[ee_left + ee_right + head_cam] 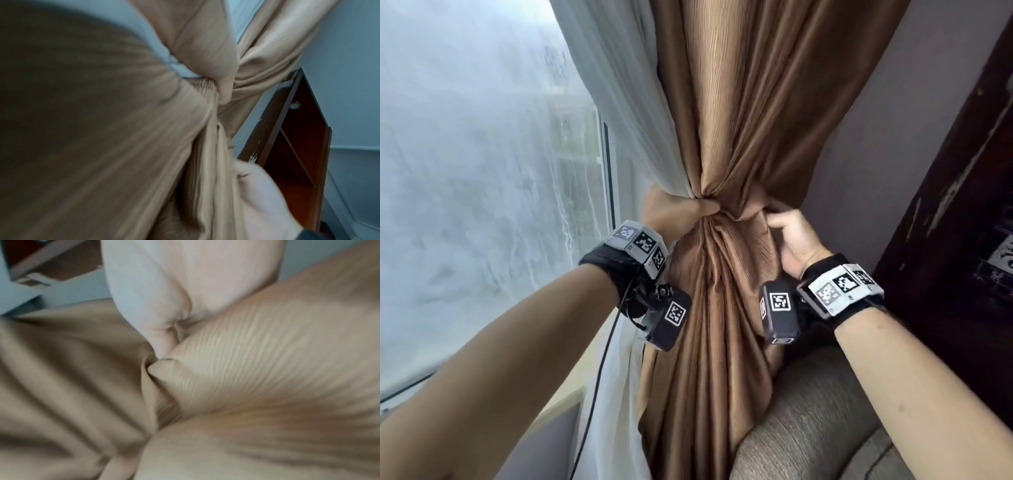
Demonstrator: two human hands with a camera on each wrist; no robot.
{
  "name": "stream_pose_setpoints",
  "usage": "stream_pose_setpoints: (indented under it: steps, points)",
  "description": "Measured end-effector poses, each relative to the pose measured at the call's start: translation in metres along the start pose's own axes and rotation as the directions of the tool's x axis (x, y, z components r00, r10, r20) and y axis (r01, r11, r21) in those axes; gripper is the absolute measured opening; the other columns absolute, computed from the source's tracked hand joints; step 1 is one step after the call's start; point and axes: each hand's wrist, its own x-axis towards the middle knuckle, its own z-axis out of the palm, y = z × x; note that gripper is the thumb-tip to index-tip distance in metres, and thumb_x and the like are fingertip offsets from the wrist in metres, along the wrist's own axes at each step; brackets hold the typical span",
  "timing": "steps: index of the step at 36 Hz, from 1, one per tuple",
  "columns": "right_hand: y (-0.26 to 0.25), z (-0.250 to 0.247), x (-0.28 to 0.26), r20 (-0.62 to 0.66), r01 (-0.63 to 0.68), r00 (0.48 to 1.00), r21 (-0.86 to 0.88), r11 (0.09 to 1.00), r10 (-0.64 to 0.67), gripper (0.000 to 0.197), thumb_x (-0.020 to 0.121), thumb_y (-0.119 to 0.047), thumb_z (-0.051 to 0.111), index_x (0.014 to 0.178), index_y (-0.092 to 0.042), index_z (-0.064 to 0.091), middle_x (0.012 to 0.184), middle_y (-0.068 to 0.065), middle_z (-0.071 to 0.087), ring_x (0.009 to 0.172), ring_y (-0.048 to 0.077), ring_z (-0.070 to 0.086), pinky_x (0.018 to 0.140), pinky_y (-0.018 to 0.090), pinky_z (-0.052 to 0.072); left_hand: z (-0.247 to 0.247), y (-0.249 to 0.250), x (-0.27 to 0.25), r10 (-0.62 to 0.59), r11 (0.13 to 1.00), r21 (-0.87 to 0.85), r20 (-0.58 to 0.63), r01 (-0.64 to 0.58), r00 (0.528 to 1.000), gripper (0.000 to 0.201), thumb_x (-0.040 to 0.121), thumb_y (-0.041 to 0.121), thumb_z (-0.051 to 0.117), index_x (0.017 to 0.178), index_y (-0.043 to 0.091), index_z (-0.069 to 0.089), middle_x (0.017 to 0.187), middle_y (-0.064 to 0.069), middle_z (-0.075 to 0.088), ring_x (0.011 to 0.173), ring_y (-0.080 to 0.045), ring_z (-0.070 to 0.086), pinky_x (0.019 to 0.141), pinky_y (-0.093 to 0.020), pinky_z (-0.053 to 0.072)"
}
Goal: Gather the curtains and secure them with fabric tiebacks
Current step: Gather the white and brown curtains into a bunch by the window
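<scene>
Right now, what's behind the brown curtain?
A white sheer curtain peeks out behind the brown curtain on the window side, with a grey wall on the other. Whatever lies directly behind the bunched folds is covered.

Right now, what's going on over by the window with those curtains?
A person is tying back the brown curtain, bunched together with the white sheer curtain at a pinched waist. The left hand grips the gathered bundle from the window side, while the right hand holds brown fabric on the wall side of the cinch. Whether that fabric is the tieback is unclear. A grey sofa sits below.
</scene>
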Motion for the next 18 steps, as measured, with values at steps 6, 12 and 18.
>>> stream_pose_setpoints:
  steps: [6,12,18]
  points:
    - [0.020,0.031,-0.025,-0.043,0.076,0.995,-0.214,0.974,-0.087,0.034,0.088,0.011,0.053,0.104,-0.019,0.054,0.101,0.004,0.062,0.096,0.017,0.057,0.097,0.031,0.044,0.004,-0.010,-0.006,0.059,0.998,0.012,-0.067,-0.058,0.996,0.103,0.035,0.059,0.092,0.124,0.020,0.059,0.108,0.010,0.069,0.097,-0.008,0.066,0.088,-0.026,0.054]
    - [0.025,0.047,-0.039,-0.088,0.193,0.964,-0.423,0.885,-0.253,0.040,0.087,0.015,0.049,0.122,0.001,0.062,0.109,0.008,0.065,0.103,0.019,0.061,0.097,0.033,0.048,0.012,-0.030,0.003,0.050,0.983,0.175,0.051,-0.058,0.997,0.151,0.008,0.080,0.083,0.140,0.019,0.045,0.124,0.005,0.065,0.114,-0.012,0.064,0.101,-0.034,0.051]
    - [0.019,0.051,-0.048,-0.023,0.142,0.985,-0.465,0.874,-0.172,0.037,0.078,0.022,0.046,0.108,0.012,0.065,0.106,0.020,0.068,0.103,0.025,0.060,0.086,0.028,0.045,0.003,-0.011,-0.020,0.054,0.975,0.216,0.025,-0.058,0.998,0.140,0.005,0.081,0.080,0.127,0.017,0.055,0.109,0.006,0.069,0.099,-0.013,0.068,0.092,-0.033,0.056]
